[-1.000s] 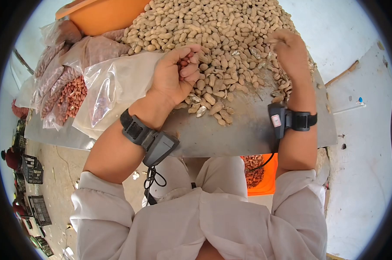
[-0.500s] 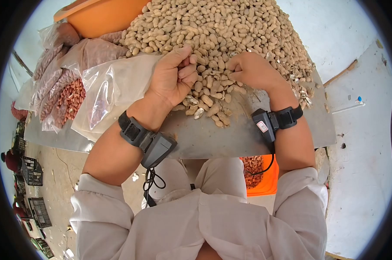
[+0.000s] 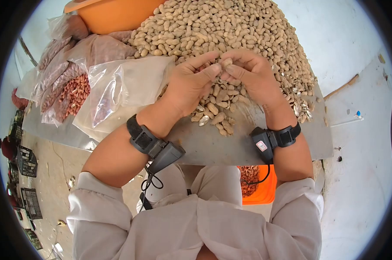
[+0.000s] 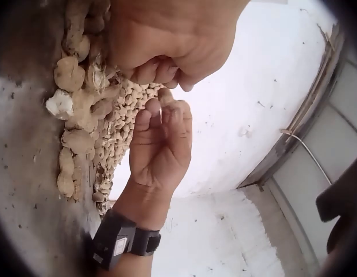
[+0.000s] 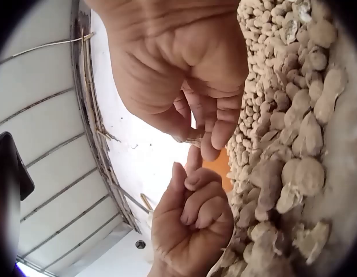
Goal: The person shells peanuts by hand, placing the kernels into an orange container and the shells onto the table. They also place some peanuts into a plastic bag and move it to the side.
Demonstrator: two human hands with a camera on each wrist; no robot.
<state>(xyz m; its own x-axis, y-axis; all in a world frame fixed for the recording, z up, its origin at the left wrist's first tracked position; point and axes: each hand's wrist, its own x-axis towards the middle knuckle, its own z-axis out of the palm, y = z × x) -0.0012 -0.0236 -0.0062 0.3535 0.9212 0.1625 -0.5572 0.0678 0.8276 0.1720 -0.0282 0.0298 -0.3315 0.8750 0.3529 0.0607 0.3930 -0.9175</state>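
Both hands meet above the near edge of a heap of unshelled peanuts [image 3: 230, 30]. My right hand [image 3: 262, 82] pinches a single peanut [image 3: 227, 63] between thumb and fingers; its pale shell shows at the fingertips [image 5: 210, 151] in the right wrist view. Facing it, my left hand [image 3: 187, 84] has thumb and forefinger reaching to that peanut. Its other fingers are curled over the palm, where red kernels showed a second ago; the fingers now mostly hide them. Loose peanuts and a pale broken shell [image 4: 60, 105] lie below the hands on the metal tabletop [image 3: 204, 145].
Bagged red kernels [image 3: 76, 93] lie to the left, beside a flattened clear plastic bag [image 3: 122, 86]. An orange basin [image 3: 118, 17] stands behind them. Broken shells [image 3: 302, 108] lie at right. Under the table's front edge is an orange tub [image 3: 265, 190]; black crates [image 3: 27, 161] stand on the floor.
My right hand has come from the right side of the heap in to the left hand, bringing a peanut. The left hand has turned, hiding the kernels in its palm.
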